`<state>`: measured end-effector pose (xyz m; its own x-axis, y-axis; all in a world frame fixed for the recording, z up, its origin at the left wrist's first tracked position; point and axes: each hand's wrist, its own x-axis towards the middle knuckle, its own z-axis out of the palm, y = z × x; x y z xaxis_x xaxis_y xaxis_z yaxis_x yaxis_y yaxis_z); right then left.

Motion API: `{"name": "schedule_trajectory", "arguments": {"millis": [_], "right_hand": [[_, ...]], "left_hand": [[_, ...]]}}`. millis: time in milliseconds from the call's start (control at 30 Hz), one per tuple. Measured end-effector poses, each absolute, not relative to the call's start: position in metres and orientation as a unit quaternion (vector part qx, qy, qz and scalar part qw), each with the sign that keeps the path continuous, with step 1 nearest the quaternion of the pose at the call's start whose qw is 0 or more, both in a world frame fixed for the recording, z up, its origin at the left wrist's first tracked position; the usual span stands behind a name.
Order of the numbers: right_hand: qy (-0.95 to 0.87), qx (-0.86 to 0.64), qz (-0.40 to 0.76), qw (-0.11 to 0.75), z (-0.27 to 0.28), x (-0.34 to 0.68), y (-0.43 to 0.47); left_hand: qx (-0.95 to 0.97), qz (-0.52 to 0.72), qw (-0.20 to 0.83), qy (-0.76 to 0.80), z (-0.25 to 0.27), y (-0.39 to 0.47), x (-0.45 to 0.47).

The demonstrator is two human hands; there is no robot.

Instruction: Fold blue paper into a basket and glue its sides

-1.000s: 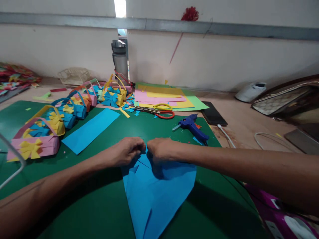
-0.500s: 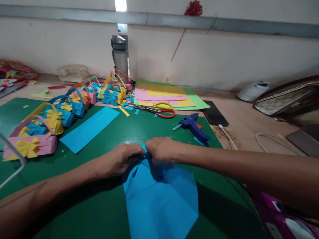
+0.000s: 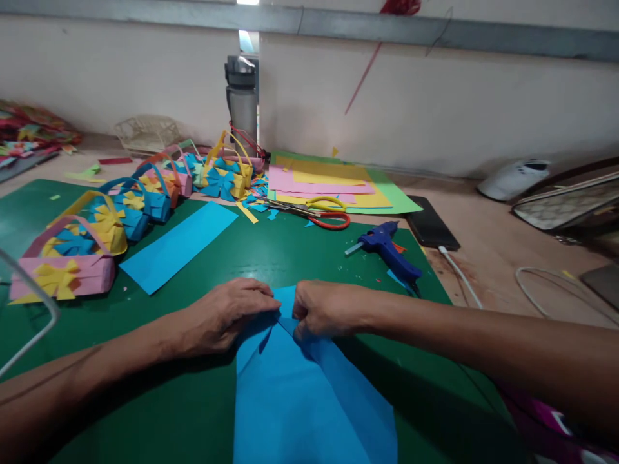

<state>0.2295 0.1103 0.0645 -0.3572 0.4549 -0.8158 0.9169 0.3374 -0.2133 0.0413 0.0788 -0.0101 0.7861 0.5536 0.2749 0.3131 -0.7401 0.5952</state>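
blue paper, folded at its upper end, lies in front of the person on a green mat and runs off the bottom of the view. the left hand rests at its upper left edge, fingers bent and their tips touching the paper by the fold; the thumb is hidden, so whether it pinches anything cannot be told. the right hand is curled narrow just across from it, thumb close to the fingers, holding the paper at the right side of the fold. a flat blue strip lies on the mat beyond the left hand, beside a row of small paper baskets with handles and bows. farther back are scissors with one yellow and one red loop, next to coloured sheets. a glue gun lies beyond the right forearm, near a black phone with a white cable plugged in
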Motion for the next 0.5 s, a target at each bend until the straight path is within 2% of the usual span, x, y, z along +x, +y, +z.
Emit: {"name": "schedule_trajectory", "arguments": {"millis": [133, 333, 500], "right_hand": [[0.740, 0.469, -0.360, 0.320, 0.062, 0.231, 0.110], [0.745, 0.470, -0.415, 0.226, 0.056, 0.232, 0.113], [0.748, 0.472, -0.408, 0.228, 0.056, 0.231, 0.113]], "left_hand": [[0.922, 0.205, 0.239, 0.227, -0.015, 0.077, 0.034], [0.926, 0.191, 0.233, 0.229, -0.019, 0.077, 0.029], [0.935, 0.195, 0.232, 0.185, -0.021, 0.080, 0.029]]}}
